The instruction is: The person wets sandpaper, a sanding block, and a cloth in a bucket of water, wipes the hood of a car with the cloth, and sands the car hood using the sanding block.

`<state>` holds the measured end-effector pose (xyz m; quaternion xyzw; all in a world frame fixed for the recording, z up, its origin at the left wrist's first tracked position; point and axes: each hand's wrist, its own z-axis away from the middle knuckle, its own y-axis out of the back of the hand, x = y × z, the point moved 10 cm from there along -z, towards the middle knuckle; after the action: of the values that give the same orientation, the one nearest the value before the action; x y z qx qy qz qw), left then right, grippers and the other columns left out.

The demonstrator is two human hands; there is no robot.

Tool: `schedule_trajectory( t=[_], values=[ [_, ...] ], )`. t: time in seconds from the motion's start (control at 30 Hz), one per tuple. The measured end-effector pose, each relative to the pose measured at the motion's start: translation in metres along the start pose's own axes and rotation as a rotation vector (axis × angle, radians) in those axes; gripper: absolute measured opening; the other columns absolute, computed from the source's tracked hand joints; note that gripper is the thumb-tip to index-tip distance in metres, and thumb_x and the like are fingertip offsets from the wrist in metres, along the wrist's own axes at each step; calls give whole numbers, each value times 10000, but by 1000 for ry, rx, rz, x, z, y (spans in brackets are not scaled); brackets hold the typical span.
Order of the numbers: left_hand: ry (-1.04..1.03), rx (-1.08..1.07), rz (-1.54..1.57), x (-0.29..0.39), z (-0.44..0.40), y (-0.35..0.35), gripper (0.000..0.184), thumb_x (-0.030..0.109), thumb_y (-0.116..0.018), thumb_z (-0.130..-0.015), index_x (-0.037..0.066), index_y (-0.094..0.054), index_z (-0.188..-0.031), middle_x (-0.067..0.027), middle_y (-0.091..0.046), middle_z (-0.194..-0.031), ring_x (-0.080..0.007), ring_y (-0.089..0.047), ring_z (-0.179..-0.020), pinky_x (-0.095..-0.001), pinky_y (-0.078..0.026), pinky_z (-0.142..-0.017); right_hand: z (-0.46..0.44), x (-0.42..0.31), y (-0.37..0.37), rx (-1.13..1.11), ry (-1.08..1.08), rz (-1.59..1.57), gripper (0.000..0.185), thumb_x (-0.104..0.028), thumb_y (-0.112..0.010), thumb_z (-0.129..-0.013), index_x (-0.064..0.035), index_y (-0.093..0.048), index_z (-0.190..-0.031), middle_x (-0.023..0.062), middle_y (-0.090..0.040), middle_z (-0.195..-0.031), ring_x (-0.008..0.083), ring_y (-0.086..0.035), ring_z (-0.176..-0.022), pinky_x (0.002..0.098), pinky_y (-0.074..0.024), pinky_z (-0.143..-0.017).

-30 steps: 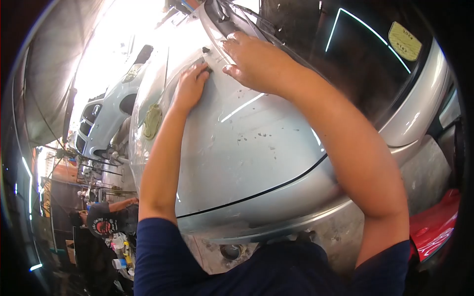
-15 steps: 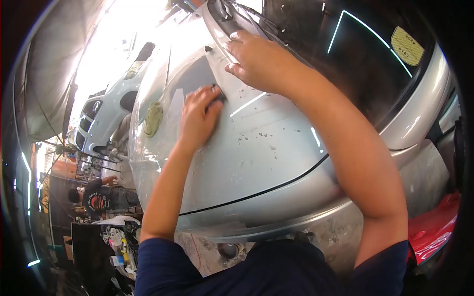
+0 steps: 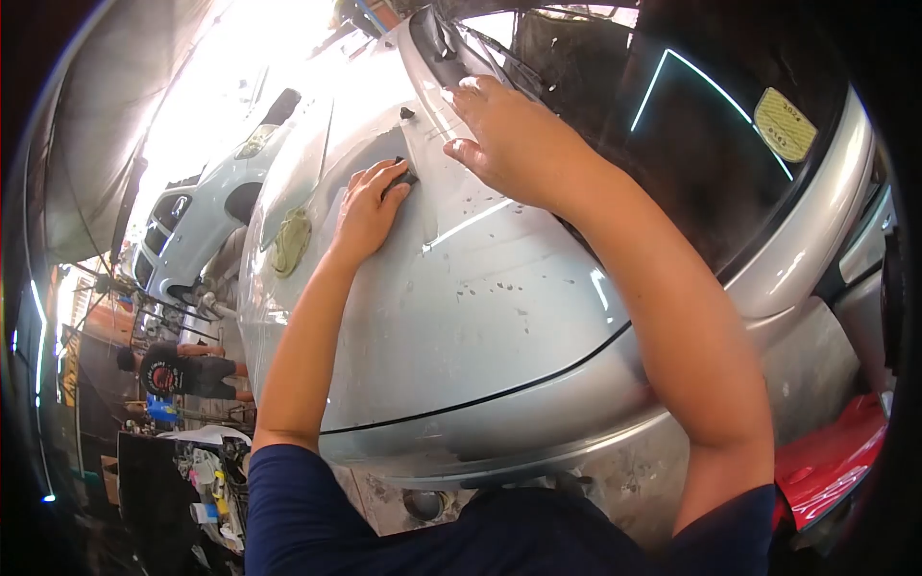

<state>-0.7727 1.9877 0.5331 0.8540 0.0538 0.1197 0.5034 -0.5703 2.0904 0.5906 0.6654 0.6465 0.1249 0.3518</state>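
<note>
My left hand (image 3: 365,216) presses a small dark piece of sandpaper (image 3: 408,177) against the wet silver car hood (image 3: 451,336). Its fingers are closed over the piece, which is mostly hidden. Around it lies a duller grey patch (image 3: 379,149) on the paint. Farther up, my right hand (image 3: 509,134) rests near the hood's edge by the windshield, fingers apart and nothing held. A small black nozzle (image 3: 407,113) sits on the hood between the two hands. Left of my left hand lies a crumpled green cloth (image 3: 290,242).
The dark windshield (image 3: 691,144) carries a yellow sticker (image 3: 786,125). Another car body (image 3: 197,226) stands at the left. A person (image 3: 182,370) stands near a cart of supplies (image 3: 216,485). A red panel (image 3: 831,461) is at lower right, and a can (image 3: 423,504) is on the floor.
My left hand has slid left and slightly up over the hood with the sandpaper. My right hand stays near the windshield edge. The view has shifted slightly, and the person behind has changed posture.
</note>
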Motion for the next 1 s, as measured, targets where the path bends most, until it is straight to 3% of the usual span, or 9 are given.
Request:
schedule_trajectory(
  t=[0.23,0.43,0.53,0.63,0.83,1.0],
  values=[
    [148,-32,47,-77,-101,-34,347,277,-592,-958,97,-673,-1244,-154,-655,-1276,-369,-550,-1239,-431,-412,-1067,-1,-1,-4,-85,-8,23,488,-329,-606,-971,-32,-539,-1353,177,-566,-1289,332,-608,-1165,455,-526,-939],
    [-32,59,-47,-31,-36,-9,355,250,-582,-949,50,-674,-1228,-157,-668,-1256,-364,-567,-1222,-420,-411,-1069,-7,-3,5,-77,12,-30,494,-321,-630,-958,-16,-547,-1339,214,-558,-1315,355,-619,-1156,462,-524,-944],
    [-17,-33,22,-43,-68,-15,361,239,-591,-944,55,-668,-1245,-167,-666,-1256,-357,-567,-1229,-413,-405,-1078,-6,-6,6,-72,17,-9,493,-318,-634,-957,-8,-552,-1331,227,-553,-1334,368,-614,-1171,466,-519,-958],
    [190,-107,121,-68,-100,-28,364,224,-599,-941,71,-660,-1266,-170,-655,-1275,-346,-559,-1244,-411,-397,-1087,-4,-2,3,-69,19,-7,495,-320,-633,-959,-6,-551,-1332,236,-542,-1359,381,-605,-1185,466,-515,-970],
    [-20,-5,61,-55,-52,-19,368,257,-584,-949,79,-670,-1259,-166,-659,-1280,-364,-544,-1256,-418,-385,-1100,-6,-7,0,-121,17,-27,500,-325,-621,-967,-5,-544,-1344,239,-504,-1413,379,-582,-1224,460,-503,-993],
    [154,-80,8,-88,-106,-36,377,279,-584,-948,116,-668,-1278,-128,-637,-1327,-362,-534,-1266,-433,-369,-1118,-3,0,-1,-104,7,-45,499,-319,-615,-973,2,-543,-1348,234,-504,-1416,372,-563,-1253,455,-487,-1019]
  ],
)
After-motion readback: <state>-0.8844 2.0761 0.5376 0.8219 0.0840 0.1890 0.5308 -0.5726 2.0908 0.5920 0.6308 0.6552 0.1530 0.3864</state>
